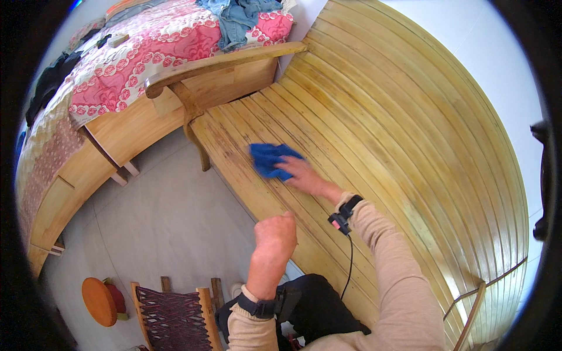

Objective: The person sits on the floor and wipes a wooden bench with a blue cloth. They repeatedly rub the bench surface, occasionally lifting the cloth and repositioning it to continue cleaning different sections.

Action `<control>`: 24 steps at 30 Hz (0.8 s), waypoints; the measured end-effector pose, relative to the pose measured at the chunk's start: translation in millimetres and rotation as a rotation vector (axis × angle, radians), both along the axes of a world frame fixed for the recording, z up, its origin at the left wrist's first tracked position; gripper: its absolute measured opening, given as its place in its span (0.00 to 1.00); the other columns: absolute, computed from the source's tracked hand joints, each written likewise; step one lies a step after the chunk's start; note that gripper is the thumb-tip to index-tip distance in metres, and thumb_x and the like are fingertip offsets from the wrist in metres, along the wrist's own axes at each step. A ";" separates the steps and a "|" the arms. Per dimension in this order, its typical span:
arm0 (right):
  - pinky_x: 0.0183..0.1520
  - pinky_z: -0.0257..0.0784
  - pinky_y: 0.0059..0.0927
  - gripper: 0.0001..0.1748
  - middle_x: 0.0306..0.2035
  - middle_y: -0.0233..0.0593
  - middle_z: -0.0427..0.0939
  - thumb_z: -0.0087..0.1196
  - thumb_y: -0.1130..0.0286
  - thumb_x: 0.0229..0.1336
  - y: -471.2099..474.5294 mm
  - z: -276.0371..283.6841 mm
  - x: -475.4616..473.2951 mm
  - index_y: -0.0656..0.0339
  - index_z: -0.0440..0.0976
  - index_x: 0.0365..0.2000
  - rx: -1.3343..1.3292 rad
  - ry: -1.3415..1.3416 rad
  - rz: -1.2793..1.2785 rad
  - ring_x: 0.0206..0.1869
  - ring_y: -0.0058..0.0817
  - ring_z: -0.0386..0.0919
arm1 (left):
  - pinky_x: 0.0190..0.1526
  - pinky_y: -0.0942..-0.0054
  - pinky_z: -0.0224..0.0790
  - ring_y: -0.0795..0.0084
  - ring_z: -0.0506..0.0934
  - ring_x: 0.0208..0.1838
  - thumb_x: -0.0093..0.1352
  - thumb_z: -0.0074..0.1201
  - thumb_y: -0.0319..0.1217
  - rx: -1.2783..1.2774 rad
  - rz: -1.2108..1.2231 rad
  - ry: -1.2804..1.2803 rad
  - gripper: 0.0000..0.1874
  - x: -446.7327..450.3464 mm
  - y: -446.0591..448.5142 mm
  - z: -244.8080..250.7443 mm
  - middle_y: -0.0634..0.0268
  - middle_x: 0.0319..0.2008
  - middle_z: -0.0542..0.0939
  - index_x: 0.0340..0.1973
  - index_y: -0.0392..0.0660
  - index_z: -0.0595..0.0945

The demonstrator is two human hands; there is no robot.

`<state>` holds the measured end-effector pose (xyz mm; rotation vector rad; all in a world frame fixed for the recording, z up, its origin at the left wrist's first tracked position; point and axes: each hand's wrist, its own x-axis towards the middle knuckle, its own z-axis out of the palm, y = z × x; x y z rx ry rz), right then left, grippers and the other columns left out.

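A slatted wooden bench with a high slatted back point(395, 114) lies before me. My right hand point(300, 175) is on a blue cloth point(268, 159), its fingers spread over the cloth's near side. The cloth lies crumpled on the bench seat point(228, 109); it and the hand are slightly blurred. My left hand point(275, 234) is curled into a fist by the seat's front edge, with nothing seen in it. Its inner side is hidden from view. Dark worn marks run along the seat slats near the cloth.
The bench's curved wooden armrest point(228, 63) rises at the far end. Behind it is a bed with a pink rose-patterned cover point(175, 48) and denim clothing point(239, 22). A woven-seat wooden stool point(173, 316) and an orange round stool point(99, 302) stand on the grey floor point(153, 210). A black cable point(351, 267) hangs from my right wrist.
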<state>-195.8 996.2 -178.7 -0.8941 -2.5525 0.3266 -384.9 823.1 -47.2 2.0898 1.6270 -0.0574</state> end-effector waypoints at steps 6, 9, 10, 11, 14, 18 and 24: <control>0.54 0.63 0.49 0.30 0.56 0.53 0.67 0.58 0.65 0.46 31.0 -9.8 94.5 0.54 0.69 0.53 0.434 -0.222 -0.772 0.56 0.52 0.65 | 0.40 0.61 0.75 0.57 0.82 0.42 0.62 0.50 0.27 -0.021 0.046 -0.012 0.11 -12.5 9.1 5.5 0.55 0.37 0.83 0.41 0.44 0.77; 0.53 0.63 0.49 0.31 0.55 0.54 0.68 0.58 0.65 0.45 19.0 -11.3 56.3 0.54 0.68 0.54 0.286 -0.156 -0.715 0.54 0.52 0.66 | 0.40 0.61 0.75 0.57 0.82 0.42 0.62 0.50 0.27 -0.001 0.059 -0.046 0.10 -13.6 10.4 6.7 0.54 0.37 0.83 0.40 0.44 0.78; 0.55 0.62 0.48 0.32 0.55 0.54 0.68 0.59 0.65 0.45 12.2 -7.3 35.0 0.54 0.67 0.55 0.159 -0.121 -0.571 0.56 0.52 0.65 | 0.40 0.61 0.75 0.57 0.82 0.42 0.62 0.50 0.27 0.003 0.051 -0.059 0.10 -13.5 10.3 6.7 0.54 0.37 0.83 0.40 0.44 0.78; 0.57 0.62 0.48 0.33 0.55 0.54 0.67 0.59 0.65 0.46 1.0 -3.0 12.0 0.54 0.66 0.56 0.012 -0.101 -0.458 0.57 0.52 0.65 | 0.40 0.61 0.75 0.57 0.82 0.42 0.62 0.50 0.27 0.012 0.048 -0.058 0.10 -13.5 10.0 6.4 0.54 0.37 0.83 0.40 0.44 0.78; 0.61 0.60 0.47 0.34 0.58 0.52 0.66 0.59 0.67 0.46 -39.2 8.1 -40.5 0.54 0.66 0.57 0.020 0.002 -0.141 0.60 0.51 0.64 | 0.40 0.60 0.75 0.56 0.82 0.41 0.63 0.49 0.27 0.023 0.053 -0.065 0.10 -15.5 7.1 5.5 0.54 0.36 0.83 0.40 0.44 0.78; 0.63 0.58 0.47 0.33 0.60 0.51 0.65 0.59 0.67 0.46 -42.6 6.8 -33.4 0.55 0.66 0.57 -0.004 0.048 0.096 0.61 0.50 0.63 | 0.40 0.60 0.74 0.55 0.82 0.41 0.63 0.49 0.27 0.040 0.064 -0.062 0.10 -22.5 2.8 7.1 0.54 0.35 0.83 0.40 0.44 0.78; 0.63 0.60 0.45 0.33 0.61 0.55 0.63 0.60 0.64 0.47 47.1 6.7 73.4 0.54 0.67 0.56 0.095 -0.366 -0.587 0.63 0.49 0.62 | 0.38 0.59 0.75 0.54 0.82 0.39 0.62 0.49 0.26 0.050 0.103 -0.059 0.08 -38.7 -3.6 7.8 0.54 0.33 0.83 0.37 0.43 0.77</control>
